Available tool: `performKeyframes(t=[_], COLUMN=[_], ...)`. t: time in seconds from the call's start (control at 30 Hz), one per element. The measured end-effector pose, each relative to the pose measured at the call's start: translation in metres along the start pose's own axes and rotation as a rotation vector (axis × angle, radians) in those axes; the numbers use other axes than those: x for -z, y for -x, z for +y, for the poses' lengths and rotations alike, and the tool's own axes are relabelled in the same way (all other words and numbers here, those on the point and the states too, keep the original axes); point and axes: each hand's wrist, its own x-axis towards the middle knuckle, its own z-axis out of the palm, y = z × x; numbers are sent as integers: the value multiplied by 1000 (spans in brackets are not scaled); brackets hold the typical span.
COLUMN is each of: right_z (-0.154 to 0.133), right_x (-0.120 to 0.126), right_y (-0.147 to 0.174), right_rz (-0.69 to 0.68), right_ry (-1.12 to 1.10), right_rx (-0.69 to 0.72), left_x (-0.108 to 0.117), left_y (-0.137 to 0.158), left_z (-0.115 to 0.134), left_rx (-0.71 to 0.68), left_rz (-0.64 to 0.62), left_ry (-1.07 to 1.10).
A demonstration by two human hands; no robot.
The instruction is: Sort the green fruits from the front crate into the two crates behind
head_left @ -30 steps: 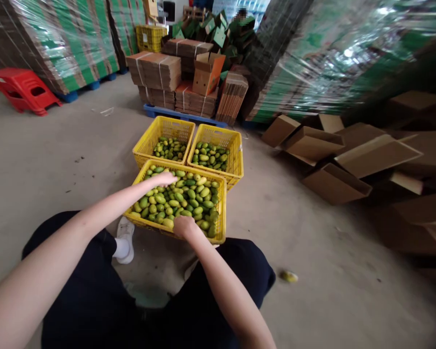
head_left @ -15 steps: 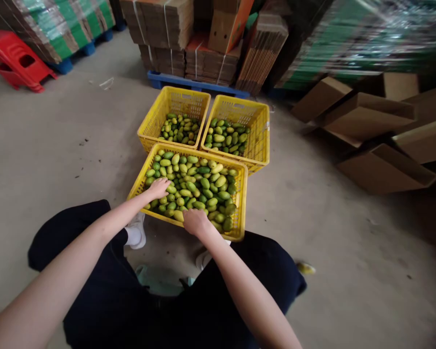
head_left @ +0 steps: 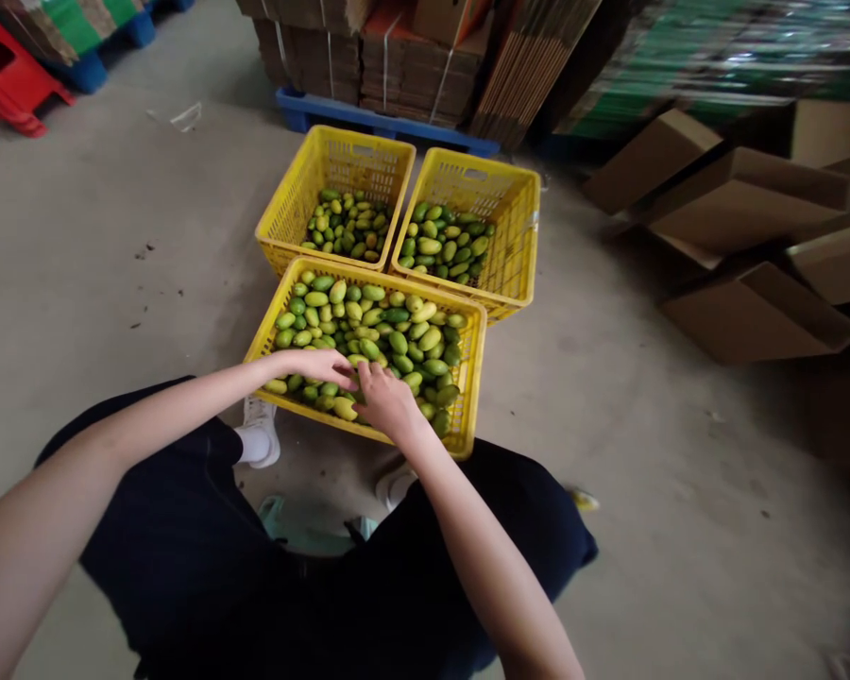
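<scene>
Both hands are over the near yellow plastic crate (head_left: 479, 378), which holds many small oval green and yellow fruits (head_left: 399, 342) that look like small mangoes. My left hand (head_left: 326, 365) reaches in from the left, palm down, its fingers stretched over the fruits toward the other hand. Close beside its fingertips is my right hand (head_left: 386, 399), with bent fingers and thumb curled at the fruits; what lies between them is partly hidden. Behind stand two more yellow crates, a left one (head_left: 273, 222) and a right one (head_left: 528, 255), each with fruits at the bottom.
Flattened cardboard stacks (head_left: 421, 80) sit on a blue pallet (head_left: 389, 125) behind the crates. Several open cardboard boxes (head_left: 751, 316) lie at right. A red stool (head_left: 14, 71) stands at far left. One yellowish fruit (head_left: 585, 499) lies on the floor beside my right knee.
My left hand has moved right across the fruits, and my right hand has moved slightly up, so the two are now close together. The view has tilted down a little.
</scene>
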Motion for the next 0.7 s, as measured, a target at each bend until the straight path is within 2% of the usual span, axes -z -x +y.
performKeyframes(t=[0.03, 0.1, 0.13, 0.2, 0.27, 0.43, 0.53, 0.7], right_z=[-1, -2, -1, -1, 0, -1, -1, 3], right_x=[0, 0, 0, 0, 0, -1, 1, 5], right_y=[1, 3, 4, 5, 6, 8, 11, 14], right_rz=[-47, -107, -126, -169, -223, -286, -290, -293], right_ry=[-22, -21, -4, 29, 39, 9, -7, -28], right_rx=[-6, -31, -42, -63, -68, -63, -71, -102], left_x=[1, 2, 2, 0, -5, -24, -34, -36], left_y=[1, -1, -4, -15, -28, -62, -77, -89], left_z=[1, 2, 1, -3, -9, -17, -17, -19], left_rx=[53, 131, 160, 172, 145, 29, -48, -75], left_rz=[-64, -159, -147, -25, 109, 208, 168, 57], left_ry=[45, -63, -121, -213, -280, -471, -582, -724])
